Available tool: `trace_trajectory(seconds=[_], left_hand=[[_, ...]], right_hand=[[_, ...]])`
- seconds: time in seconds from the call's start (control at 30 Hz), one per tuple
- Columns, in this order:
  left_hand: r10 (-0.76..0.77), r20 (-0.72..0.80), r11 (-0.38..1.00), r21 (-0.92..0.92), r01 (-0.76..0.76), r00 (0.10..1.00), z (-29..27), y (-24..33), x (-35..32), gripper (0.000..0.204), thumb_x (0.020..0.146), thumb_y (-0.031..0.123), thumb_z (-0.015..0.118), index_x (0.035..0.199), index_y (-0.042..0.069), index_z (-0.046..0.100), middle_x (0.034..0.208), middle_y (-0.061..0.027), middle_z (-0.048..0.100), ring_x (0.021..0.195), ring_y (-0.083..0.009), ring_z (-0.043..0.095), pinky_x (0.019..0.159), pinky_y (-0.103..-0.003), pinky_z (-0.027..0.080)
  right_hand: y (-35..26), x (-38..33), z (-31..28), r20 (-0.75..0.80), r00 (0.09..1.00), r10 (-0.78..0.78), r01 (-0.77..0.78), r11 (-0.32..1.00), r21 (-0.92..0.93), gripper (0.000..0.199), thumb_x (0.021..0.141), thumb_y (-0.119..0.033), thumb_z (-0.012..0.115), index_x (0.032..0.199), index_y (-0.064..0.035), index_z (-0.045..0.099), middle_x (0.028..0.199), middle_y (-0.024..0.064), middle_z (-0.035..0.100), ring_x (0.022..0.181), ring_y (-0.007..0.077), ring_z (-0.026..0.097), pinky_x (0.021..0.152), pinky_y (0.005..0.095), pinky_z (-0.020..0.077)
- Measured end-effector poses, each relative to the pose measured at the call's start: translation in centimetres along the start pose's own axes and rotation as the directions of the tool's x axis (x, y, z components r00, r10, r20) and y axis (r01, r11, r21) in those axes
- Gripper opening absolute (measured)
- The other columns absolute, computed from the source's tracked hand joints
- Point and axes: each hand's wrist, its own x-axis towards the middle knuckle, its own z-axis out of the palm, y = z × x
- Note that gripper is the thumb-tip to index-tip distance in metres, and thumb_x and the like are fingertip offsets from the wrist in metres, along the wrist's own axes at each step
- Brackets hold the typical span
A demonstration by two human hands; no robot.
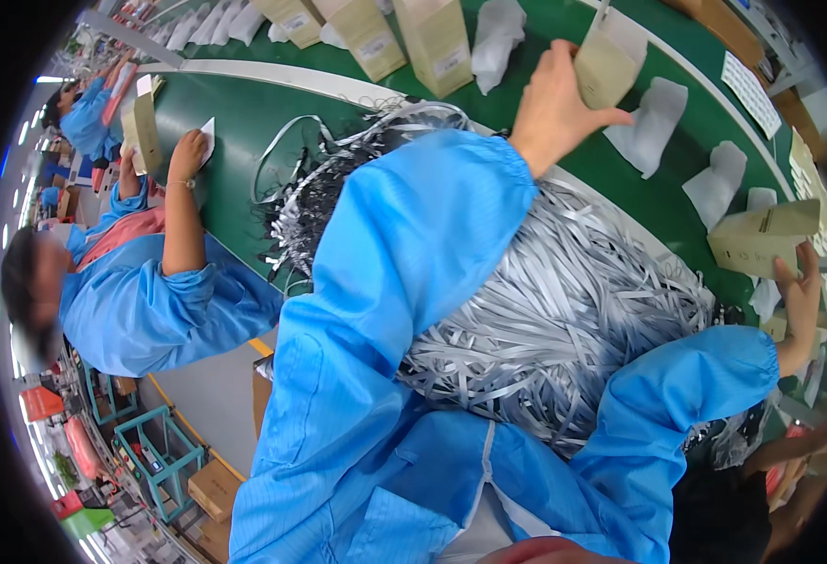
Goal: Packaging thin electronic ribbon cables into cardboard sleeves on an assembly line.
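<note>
My left hand reaches out over the green conveyor belt and grips a small tan cardboard box with its top flap open. My right hand holds a second tan box lying on its side at the belt's right edge. Both arms are in blue sleeves. Between them, a big heap of grey flat strips lies in front of me, partly under my left forearm.
Several upright tan boxes and white foam pouches sit along the belt. A co-worker in blue at my left handles a box and a white slip. Cardboard cartons and a teal rack stand on the floor.
</note>
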Motion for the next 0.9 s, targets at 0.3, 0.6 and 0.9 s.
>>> trace_trajectory(seconds=[0.3,0.6,0.9], left_hand=[[-0.195,0.515,0.932,0.363,-0.006,0.835,-4.2,5.5,-1.5,0.058,0.074,0.028,0.081,0.118,0.000,0.055,0.111,-0.0198,0.063,0.103,-0.0364,0.065,0.084,-0.044,0.054],[0.109,0.827,0.944,0.087,-0.318,0.551,-3.5,2.3,-3.0,0.019,0.078,0.009,0.070,0.097,0.008,0.069,0.106,-0.0130,0.067,0.100,-0.0363,0.065,0.081,-0.044,0.054],[0.625,0.248,0.778,-0.281,-0.562,0.740,-13.2,15.0,0.3,0.024,0.068,-0.002,0.064,0.089,0.006,0.073,0.075,-0.0144,0.068,0.069,-0.0346,0.067,0.065,-0.037,0.056]], right_hand=[[-7.2,-5.9,-1.2,-0.267,0.960,-0.083,0.005,0.960,-0.281,0.059,0.094,-0.019,0.068,0.146,-0.0049,0.045,0.143,0.0160,0.052,0.127,0.0230,0.054,0.103,0.0336,0.0448],[-23.9,-7.9,11.7,0.139,0.834,-0.533,0.548,0.830,-0.106,0.051,0.092,-0.021,0.070,0.138,-0.0075,0.056,0.134,0.0106,0.060,0.126,0.0237,0.056,0.108,0.0379,0.0418],[-28.3,-10.7,20.3,0.070,0.746,-0.663,0.217,0.341,0.914,0.091,0.076,-0.048,0.084,0.143,0.0013,0.047,0.137,0.0169,0.056,0.130,0.0274,0.052,0.109,0.0394,0.0389]])
